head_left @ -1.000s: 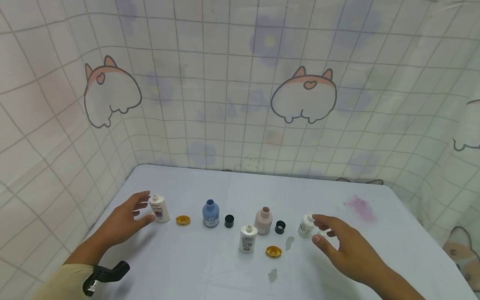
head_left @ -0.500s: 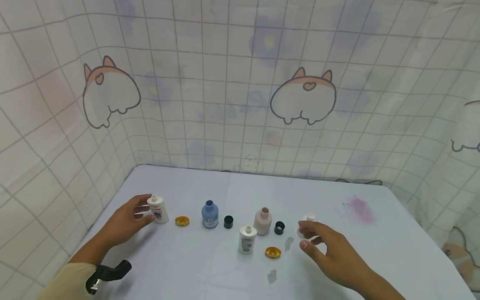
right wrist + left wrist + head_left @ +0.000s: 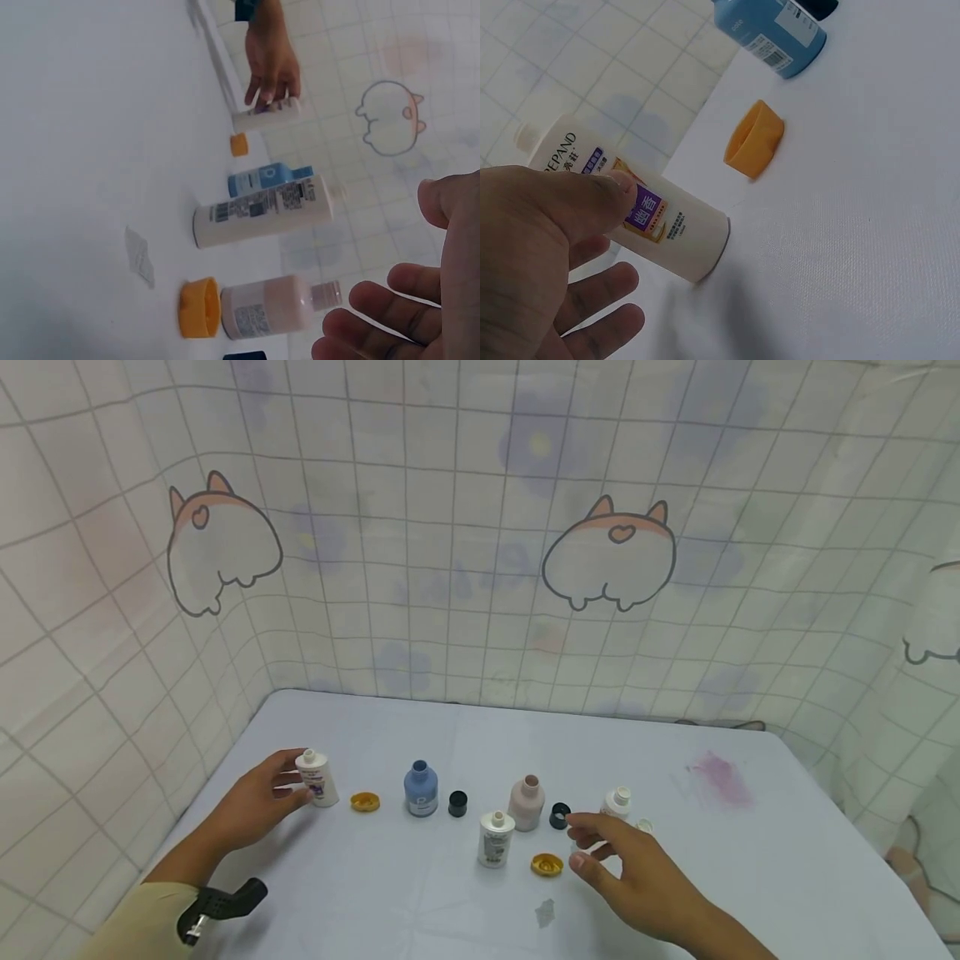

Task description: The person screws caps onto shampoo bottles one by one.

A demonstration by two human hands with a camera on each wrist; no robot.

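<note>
At the table's left, my left hand grips an uncapped white pump-style bottle with a purple label; the thumb presses on its front in the left wrist view. The bottle stands upright, and a gold cap lies to its right. My right hand hovers over the table with fingers loosely bent, holding nothing. Nearest its fingertips are a black cap and another gold cap. Behind that hand stands a small open white bottle, its lower part hidden; a pale cap shows beside it.
Mid-table stand an open blue bottle with a black cap beside it, an open pink bottle and an open white bottle. Grey patches and a pink stain mark the white table. Patterned cloth surrounds it.
My right hand has moved left from the small white bottle toward the black and gold caps. My left hand has closed in on its white bottle and now grips it.
</note>
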